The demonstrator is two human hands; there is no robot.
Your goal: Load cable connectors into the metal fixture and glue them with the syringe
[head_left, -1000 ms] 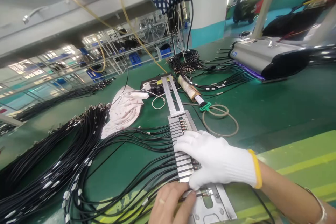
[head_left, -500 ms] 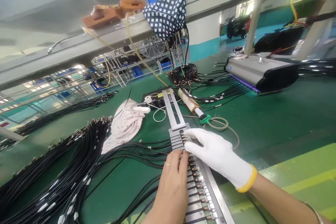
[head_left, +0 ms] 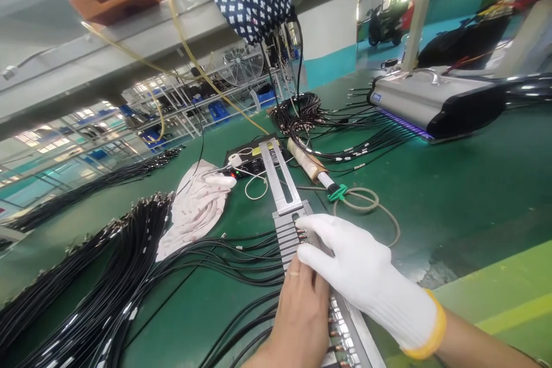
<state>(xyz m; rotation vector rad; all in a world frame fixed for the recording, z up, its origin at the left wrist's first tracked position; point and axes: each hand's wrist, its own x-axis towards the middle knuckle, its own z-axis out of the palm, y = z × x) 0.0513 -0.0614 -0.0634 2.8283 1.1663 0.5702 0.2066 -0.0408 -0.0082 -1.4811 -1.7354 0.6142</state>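
A long slotted metal fixture (head_left: 290, 236) runs away from me, with black cables (head_left: 254, 236) lying across its slots and their copper-coloured ends along the right side. My bare left hand (head_left: 304, 310) lies over the fixture, fingers close together and bent down onto the cable row. Its fingertips are partly hidden under my right thumb, so what they grip cannot be made out. My right hand (head_left: 353, 259), in a white glove with a yellow cuff, reaches in from the right. Its thumb and index finger are apart, touching the row around several cable ends; the other fingers are hidden.
Bundles of black cables (head_left: 99, 282) cover the left of the green table. A pale cloth (head_left: 198, 201), a black box (head_left: 245, 164), a wrapped-handle tool (head_left: 308, 164) and a coiled cable bundle (head_left: 297, 109) lie beyond. A silver machine with purple light (head_left: 418, 98) stands right.
My left hand has moved slightly right and nearer along the fixture, its fingertips now beneath my right thumb. My right hand stays at the cable ends. The view has shifted a little.
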